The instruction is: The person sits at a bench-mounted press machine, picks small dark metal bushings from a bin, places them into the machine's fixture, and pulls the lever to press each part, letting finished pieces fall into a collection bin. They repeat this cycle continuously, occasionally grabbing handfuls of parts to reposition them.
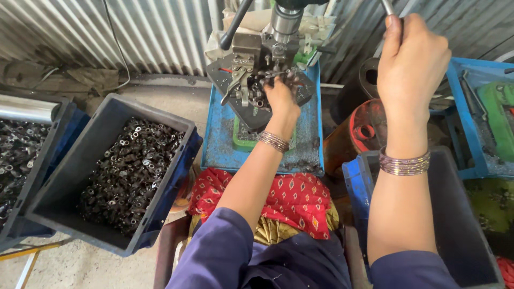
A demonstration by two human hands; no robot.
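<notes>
Blue sleeves and a red patterned cloth over the lap lie closest to the camera, with both forearms reaching forward over them.

Biggest of the things about is the dark bin on the left, tilted on its stand and heaped with small dark metal parts; a jolt to that bin could, I judge, send parts sliding over its low edge onto the floor. A second, empty-looking dark bin stands under the right forearm.

Ahead stands the small press on its blue tabletop. Its ram hangs right above the dark die plate.

Raised high, the right hand is closed in a fist around the press lever. Only the lever's lower end shows.

Reaching in, the left hand lies on the die plate with its fingers curled narrow among a loose cluster of small metal pieces, just under the ram; whether it pinches one piece cannot be told.

Main danger: a pull on the lever while those fingers lie under the ram would crush them. Bangles at the left wrist, and those on the right, could snag on the clamp or lever. A piece seated crooked could jam or spring out.
</notes>
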